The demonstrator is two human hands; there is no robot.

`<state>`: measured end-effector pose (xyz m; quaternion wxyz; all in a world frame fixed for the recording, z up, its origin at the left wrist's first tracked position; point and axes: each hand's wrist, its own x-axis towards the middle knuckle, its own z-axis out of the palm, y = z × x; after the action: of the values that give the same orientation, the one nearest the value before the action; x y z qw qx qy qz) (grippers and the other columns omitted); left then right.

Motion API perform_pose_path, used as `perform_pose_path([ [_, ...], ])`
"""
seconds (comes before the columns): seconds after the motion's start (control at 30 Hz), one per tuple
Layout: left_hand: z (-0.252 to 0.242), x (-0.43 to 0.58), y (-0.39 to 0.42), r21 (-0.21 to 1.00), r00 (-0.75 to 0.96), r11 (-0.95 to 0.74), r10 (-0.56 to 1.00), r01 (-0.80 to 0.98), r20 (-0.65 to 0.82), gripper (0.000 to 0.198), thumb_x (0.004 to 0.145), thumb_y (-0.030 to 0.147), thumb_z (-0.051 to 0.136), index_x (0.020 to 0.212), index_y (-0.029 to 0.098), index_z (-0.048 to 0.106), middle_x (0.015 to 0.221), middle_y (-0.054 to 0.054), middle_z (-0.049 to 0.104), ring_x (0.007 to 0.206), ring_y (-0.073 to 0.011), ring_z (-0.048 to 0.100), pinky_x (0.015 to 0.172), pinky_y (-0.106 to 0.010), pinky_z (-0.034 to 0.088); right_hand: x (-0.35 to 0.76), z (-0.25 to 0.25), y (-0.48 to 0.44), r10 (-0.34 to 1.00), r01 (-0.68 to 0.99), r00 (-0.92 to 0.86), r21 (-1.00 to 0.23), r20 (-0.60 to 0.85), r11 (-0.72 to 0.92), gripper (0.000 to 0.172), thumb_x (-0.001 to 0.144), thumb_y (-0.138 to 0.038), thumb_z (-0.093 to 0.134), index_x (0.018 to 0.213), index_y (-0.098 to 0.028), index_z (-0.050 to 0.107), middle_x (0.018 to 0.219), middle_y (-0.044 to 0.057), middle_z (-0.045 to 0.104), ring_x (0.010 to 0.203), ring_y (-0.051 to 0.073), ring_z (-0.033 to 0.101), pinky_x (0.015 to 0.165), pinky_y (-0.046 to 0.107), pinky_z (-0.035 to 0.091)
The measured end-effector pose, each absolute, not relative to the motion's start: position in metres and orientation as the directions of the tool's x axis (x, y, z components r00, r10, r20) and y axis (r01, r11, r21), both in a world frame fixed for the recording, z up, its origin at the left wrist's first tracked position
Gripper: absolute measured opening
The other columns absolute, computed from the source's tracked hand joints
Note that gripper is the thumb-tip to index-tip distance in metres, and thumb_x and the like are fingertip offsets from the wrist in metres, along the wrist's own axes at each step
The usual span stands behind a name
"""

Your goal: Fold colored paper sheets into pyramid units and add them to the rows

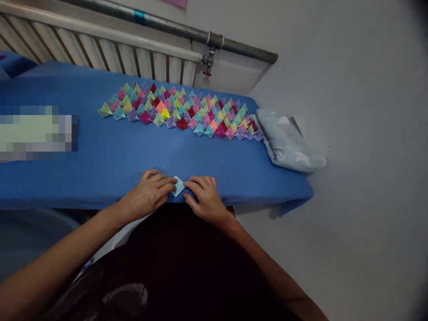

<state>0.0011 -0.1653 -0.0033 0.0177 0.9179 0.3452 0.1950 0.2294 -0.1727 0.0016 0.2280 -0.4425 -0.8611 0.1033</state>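
A small light blue folded paper square lies near the front edge of the blue cloth, turned with a corner toward me. My left hand presses its left side with the fingertips; the thumb is hidden. From the other side, my right hand touches the right corner with its index finger, its thumb held apart below. Beyond both hands stand rows of colourful folded paper pieces, pointed on top, in pink, red, yellow, green, blue and purple.
The blue cloth covers a long surface along a radiator and a metal pipe with a red-handled valve. On the right end lies a folded grey-blue fabric. A blurred-out item is at left.
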Motion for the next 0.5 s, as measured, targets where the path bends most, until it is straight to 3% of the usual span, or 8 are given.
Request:
perform_pose_path([
  [0.17, -0.003, 0.003, -0.166, 0.228, 0.643, -0.732, 0.677, 0.643, 0.358, 0.032, 0.092, 0.011, 0.046, 0.118, 0.021, 0.06, 0.116, -0.008, 0.072, 0.103, -0.0219, 0.064, 0.098, -0.041, 0.037, 0.223, -0.003, -0.174, 0.805, 0.709, -0.514, -0.381, 0.297, 0.593, 0.02, 0.094, -0.027, 0.057, 0.109, -0.02, 0.069, 0.111, 0.008, 0.07, 0.1, 0.022, 0.056, 0.088, 0.037, 0.035],
  [0.27, -0.002, 0.005, -0.167, 0.187, 0.658, -0.748, 0.654, 0.637, 0.373, 0.032, 0.092, 0.016, 0.047, 0.122, 0.021, 0.059, 0.117, -0.008, 0.071, 0.103, -0.0225, 0.064, 0.098, -0.042, 0.038, 0.223, -0.005, -0.172, 0.804, 0.726, -0.516, -0.348, 0.296, 0.594, 0.02, 0.095, -0.031, 0.057, 0.108, -0.021, 0.069, 0.111, 0.007, 0.071, 0.099, 0.022, 0.056, 0.087, 0.037, 0.035],
  [0.5, -0.004, 0.008, -0.168, 0.099, 0.657, -0.784, 0.576, 0.613, 0.486, 0.024, 0.097, 0.028, 0.05, 0.111, 0.019, 0.068, 0.113, -0.009, 0.073, 0.096, -0.0217, 0.065, 0.091, -0.039, 0.041, 0.225, -0.011, -0.17, 0.76, 0.711, -0.529, -0.292, 0.378, 0.64, 0.022, 0.099, -0.031, 0.052, 0.108, -0.019, 0.069, 0.107, 0.007, 0.071, 0.094, 0.021, 0.056, 0.083, 0.036, 0.034],
])
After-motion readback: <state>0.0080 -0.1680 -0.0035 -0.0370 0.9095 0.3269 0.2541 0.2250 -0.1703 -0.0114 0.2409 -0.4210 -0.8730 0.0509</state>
